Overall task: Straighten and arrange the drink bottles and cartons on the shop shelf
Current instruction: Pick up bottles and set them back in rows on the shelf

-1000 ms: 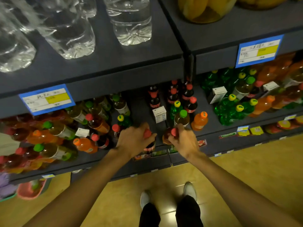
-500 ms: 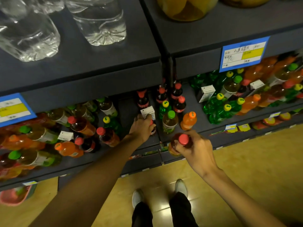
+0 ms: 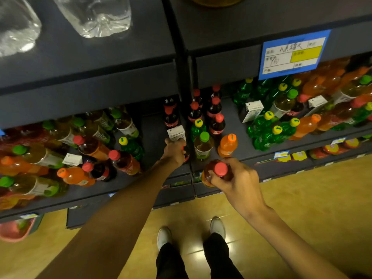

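Right grip [image 3: 233, 178] is wrapped around a small plastic bottle of amber drink [image 3: 209, 176], fingers curled at its neck just under the round pink-red cap; I see it held out in front of the shelf edge [image 3: 231, 184], clear of the row. Left grip [image 3: 174, 151] reaches deeper onto the shelf and is closed on a dark cola bottle [image 3: 186, 153] — only a sliver of red label and dark body shows past the knuckles. Just behind that hand, touching or very nearly touching the fingertips, stands a small white carton [image 3: 176, 132], boxy with a folded top.

To the right of the left hand I count two upright bottles at the front: one pale tea-coloured with a green cap [image 3: 203, 146] and one orange with an orange cap [image 3: 227, 146]. Behind them stands a glossy green bottle with a yellow cap [image 3: 198, 127], and farther back a cluster of dark cola bottles with red caps [image 3: 216, 117] — at least five, the rearmost lost in shadow.

Left bay holds a jumble of smooth plastic bottles lying tilted [image 3: 90, 150], orange, amber and dark, plus a white carton lying flat [image 3: 72, 159]. Right bay carries green, orange and tea bottles and two more white cartons [image 3: 252, 110].

Two clear crinkled water bottles [image 3: 96, 17] sit on the shelf above, by a blue-and-yellow price tag [image 3: 293, 54].
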{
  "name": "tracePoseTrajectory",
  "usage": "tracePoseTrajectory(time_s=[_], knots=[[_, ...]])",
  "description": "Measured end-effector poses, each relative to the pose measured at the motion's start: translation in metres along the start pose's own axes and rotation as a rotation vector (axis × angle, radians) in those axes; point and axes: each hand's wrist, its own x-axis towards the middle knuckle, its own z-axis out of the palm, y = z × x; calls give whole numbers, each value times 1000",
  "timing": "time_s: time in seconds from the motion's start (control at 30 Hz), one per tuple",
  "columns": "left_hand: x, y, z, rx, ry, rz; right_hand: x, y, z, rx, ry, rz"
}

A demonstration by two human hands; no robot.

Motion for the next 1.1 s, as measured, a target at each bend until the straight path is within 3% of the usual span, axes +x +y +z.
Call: tracePoseTrajectory(time_s=[0.7, 1.1], knots=[[2, -10, 5, -18, -7, -75, 0, 7, -12, 1, -44, -39], [-72, -21, -27, -38, 98, 4, 21, -26, -17, 42, -85, -186]])
